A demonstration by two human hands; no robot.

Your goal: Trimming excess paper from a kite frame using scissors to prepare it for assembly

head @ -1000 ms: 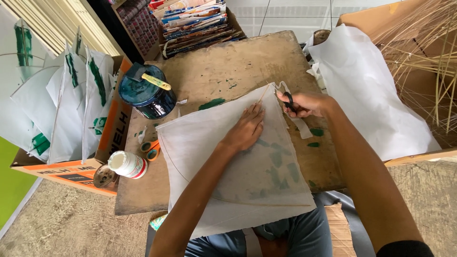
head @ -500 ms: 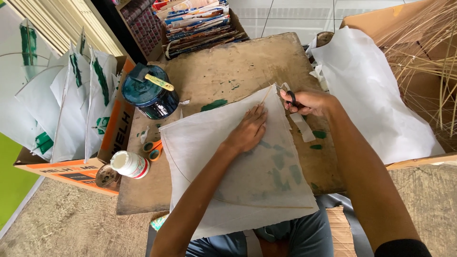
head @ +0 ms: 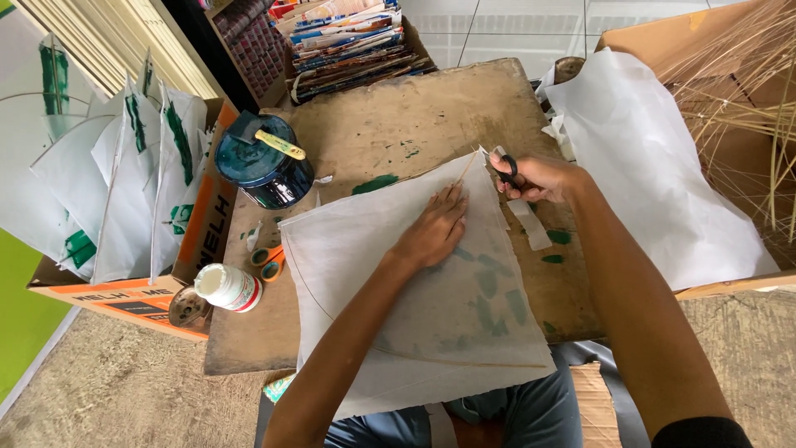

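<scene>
Head view: the left hand (head: 435, 231) presses flat, fingers spread, on thin, floppy, tearable paper (head: 414, 282); the right hand (head: 539, 178) grips scissors (head: 506, 168) at its edge.

I see a thin, translucent white paper sheet (head: 414, 315) lying flat as a diamond on the worn wooden tabletop (head: 414, 116), its near corner overhanging the edge. Black-handled scissors (head: 504, 168) sit at its far corner, beside a loose paper strip (head: 531, 224).

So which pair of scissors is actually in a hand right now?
The black-handled scissors at the top corner of the thin white paper sheet, gripped by the right hand. The orange-handled scissors lie untouched on the wooden board.
</scene>
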